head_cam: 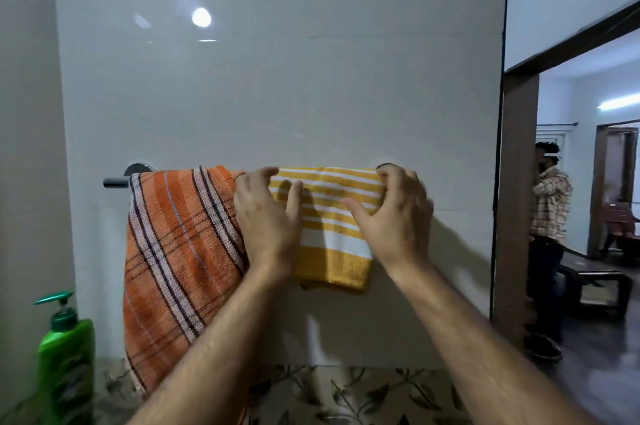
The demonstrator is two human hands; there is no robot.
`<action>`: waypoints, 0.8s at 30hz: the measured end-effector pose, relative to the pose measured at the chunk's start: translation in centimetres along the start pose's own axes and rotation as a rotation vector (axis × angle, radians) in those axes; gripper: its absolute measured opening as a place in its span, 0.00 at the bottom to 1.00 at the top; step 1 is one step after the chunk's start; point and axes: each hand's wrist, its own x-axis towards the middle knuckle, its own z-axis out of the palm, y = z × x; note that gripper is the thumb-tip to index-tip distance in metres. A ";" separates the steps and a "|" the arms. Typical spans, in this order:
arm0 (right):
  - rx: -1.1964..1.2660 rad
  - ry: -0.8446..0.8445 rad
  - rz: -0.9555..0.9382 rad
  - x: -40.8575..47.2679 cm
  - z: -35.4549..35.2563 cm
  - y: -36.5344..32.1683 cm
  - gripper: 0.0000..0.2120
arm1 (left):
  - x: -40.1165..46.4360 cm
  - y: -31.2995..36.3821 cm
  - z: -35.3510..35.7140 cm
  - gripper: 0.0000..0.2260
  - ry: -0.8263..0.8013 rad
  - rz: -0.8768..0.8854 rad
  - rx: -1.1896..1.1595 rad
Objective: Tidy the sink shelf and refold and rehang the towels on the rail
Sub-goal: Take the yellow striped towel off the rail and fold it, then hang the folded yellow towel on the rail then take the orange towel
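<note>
A yellow-and-white striped towel (329,216) hangs folded over the towel rail (116,181) on the pale tiled wall (242,78), towards the rail's right end. Both hands are on it. The left hand (265,213) lies against the towel's left edge, its fingers curled over the top fold where the cloth crosses the rail and its thumb laid flat on the front face. The right hand (394,213) holds the towel's upper right corner, fingers hooked over the top at the rail and thumb pressing the front of the cloth, so the fabric is pinched between them. The two hands sit apart, one at each side of the towel, with its striped middle showing between them.

Just left of it an orange plaid towel (173,258) hangs over the same rail, longer and askew, its lower end reaching down to the floral-patterned surface (363,397) below. The two towels meet behind the left hand. The rail's left end and its round chrome mount (138,169) show bare beyond the orange towel.

A green pump bottle (65,362) stands at the lower left, near the orange towel's hem. Through a dark-framed doorway (516,182) on the right a person in a checked shirt (549,203) stands in the next room
</note>
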 end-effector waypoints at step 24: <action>0.718 -0.586 0.495 -1.5 -1.6 2.5 0.45 | -2.9 -3.1 -0.7 0.39 -0.359 -0.162 -0.184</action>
